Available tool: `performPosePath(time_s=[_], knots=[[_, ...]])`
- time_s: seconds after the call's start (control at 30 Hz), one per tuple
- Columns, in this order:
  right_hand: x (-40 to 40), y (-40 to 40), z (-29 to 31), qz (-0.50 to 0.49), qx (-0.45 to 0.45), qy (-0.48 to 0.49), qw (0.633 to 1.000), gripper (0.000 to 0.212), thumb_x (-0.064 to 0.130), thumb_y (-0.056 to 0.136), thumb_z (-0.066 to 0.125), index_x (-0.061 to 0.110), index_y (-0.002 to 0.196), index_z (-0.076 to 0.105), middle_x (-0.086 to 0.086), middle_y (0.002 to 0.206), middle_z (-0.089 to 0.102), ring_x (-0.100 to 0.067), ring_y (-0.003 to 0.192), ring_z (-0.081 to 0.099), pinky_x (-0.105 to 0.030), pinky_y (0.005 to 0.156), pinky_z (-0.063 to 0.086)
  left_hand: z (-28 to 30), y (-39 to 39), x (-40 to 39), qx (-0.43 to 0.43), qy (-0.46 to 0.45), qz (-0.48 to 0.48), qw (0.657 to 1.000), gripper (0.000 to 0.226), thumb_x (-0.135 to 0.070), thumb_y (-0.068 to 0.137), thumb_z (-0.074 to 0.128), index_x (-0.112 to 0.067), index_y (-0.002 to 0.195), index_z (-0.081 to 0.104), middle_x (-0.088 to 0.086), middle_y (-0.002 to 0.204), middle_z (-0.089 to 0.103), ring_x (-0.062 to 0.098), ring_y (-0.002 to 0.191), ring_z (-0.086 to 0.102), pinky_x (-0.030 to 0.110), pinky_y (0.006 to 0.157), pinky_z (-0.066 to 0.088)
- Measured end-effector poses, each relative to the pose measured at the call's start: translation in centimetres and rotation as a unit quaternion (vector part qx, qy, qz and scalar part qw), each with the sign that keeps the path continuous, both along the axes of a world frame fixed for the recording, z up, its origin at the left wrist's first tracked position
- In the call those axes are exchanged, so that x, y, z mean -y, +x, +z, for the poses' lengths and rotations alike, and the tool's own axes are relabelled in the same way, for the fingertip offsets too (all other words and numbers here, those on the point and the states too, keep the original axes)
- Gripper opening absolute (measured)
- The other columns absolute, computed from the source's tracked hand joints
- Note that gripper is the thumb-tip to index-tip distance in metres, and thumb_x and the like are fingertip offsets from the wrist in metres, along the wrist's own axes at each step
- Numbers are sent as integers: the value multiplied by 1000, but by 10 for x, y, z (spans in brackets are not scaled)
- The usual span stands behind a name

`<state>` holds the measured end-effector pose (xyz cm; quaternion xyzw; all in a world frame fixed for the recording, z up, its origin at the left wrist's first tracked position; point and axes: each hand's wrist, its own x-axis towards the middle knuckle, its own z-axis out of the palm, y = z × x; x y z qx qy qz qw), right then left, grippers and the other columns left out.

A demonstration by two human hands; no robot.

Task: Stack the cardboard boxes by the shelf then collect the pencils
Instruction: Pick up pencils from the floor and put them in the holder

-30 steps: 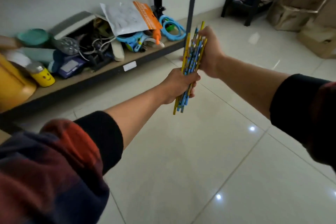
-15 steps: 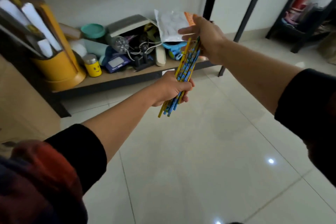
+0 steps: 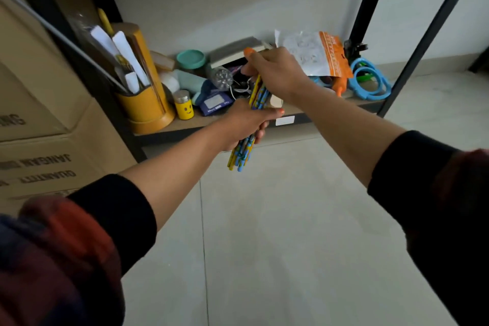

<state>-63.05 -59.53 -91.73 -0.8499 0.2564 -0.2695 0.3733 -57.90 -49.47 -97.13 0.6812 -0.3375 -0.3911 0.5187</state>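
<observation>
Head view, pale tiled floor [image 3: 291, 219], cluttered shelf [image 3: 201, 124]

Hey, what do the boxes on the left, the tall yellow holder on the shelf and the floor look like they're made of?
Boxes: brown cardboard, matte, with printed lettering and folded flap edges.
Yellow holder: probably plastic, judging by its smooth, even colour and soft sheen; it could also be painted.
Floor: likely glazed ceramic tile, pale and glossy, with thin grout lines between large squares.
</observation>
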Motion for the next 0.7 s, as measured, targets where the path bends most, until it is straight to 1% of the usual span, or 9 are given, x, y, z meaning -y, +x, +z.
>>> performPosePath(time_s=[0.13, 0.27, 0.37, 0.4, 0.47, 0.53, 0.57, 0.63, 0.7], knots=[[-1, 7, -2, 56, -41, 30, 997, 53, 49, 100, 41, 13, 88, 77, 1, 93, 75, -11, 93, 67, -35, 97, 49, -1, 11, -5, 10, 21, 21, 1000, 25, -33, 87, 72, -15, 86, 55, -3, 58, 45, 11, 43, 40, 23, 47, 39], [4, 10, -9, 124, -9, 153, 980, 69, 70, 84, 51, 17, 127, 64, -2, 129, 64, -15, 119, 58, -42, 106, 42, -6, 16, -8, 27, 20, 42, 999, 22, -25, 87, 73, -14, 89, 54, 0, 56, 42, 13, 44, 39, 24, 45, 37], [5, 14, -19, 53, 100, 309, 944, 110, 81, 60, 63, 20, 148, 36, -4, 141, 51, -24, 123, 54, -44, 96, 46, -1, 24, -3, 31, -25, 100, 994, 21, -2, 82, 68, -10, 89, 50, 6, 55, 38, 17, 40, 34, 28, 46, 34], [4, 16, -21, 31, 103, 317, 942, 115, 81, 57, 65, 15, 148, 37, -9, 138, 53, -26, 119, 56, -44, 93, 48, 4, 29, -1, 36, -36, 119, 992, 24, 2, 79, 66, -9, 89, 48, 8, 56, 37, 18, 39, 33, 28, 46, 34], [3, 19, -23, 19, 93, 255, 962, 98, 75, 63, 68, 0, 127, 57, -15, 115, 66, -26, 103, 63, -44, 86, 52, 13, 36, 2, 61, -52, 126, 989, 25, 6, 75, 66, -7, 87, 48, 9, 54, 40, 17, 37, 36, 27, 45, 36], [1, 25, -22, 31, 94, 191, 977, 75, 72, 59, 71, 3, 90, 68, -6, 81, 68, -16, 75, 63, -43, 74, 51, 24, 42, 4, 108, -63, 121, 985, 23, 6, 74, 69, -10, 82, 55, 4, 51, 49, 14, 35, 43, 26, 43, 40], [3, 34, -16, 40, 90, 185, 978, 69, 71, 56, 72, 7, 80, 70, -3, 75, 68, -14, 70, 63, -41, 71, 53, 35, 49, 7, 134, -68, 121, 981, 24, 6, 75, 70, -14, 81, 57, -1, 50, 52, 10, 36, 46, 24, 42, 41], [3, 47, -7, 70, 90, 212, 971, 62, 68, 55, 74, 13, 84, 74, -1, 82, 75, -13, 80, 71, -40, 80, 59, 50, 58, 12, 165, -88, 109, 976, 25, 9, 78, 68, -13, 86, 59, -8, 48, 55, 1, 36, 49, 18, 40, 40], [2, 56, 5, 92, 106, 231, 963, 55, 60, 63, 77, 15, 94, 74, -2, 90, 76, -14, 88, 73, -38, 84, 59, 65, 68, 18, 176, -96, 98, 975, 31, 10, 86, 61, -1, 114, 56, -3, 67, 61, -5, 47, 56, 10, 43, 40]])
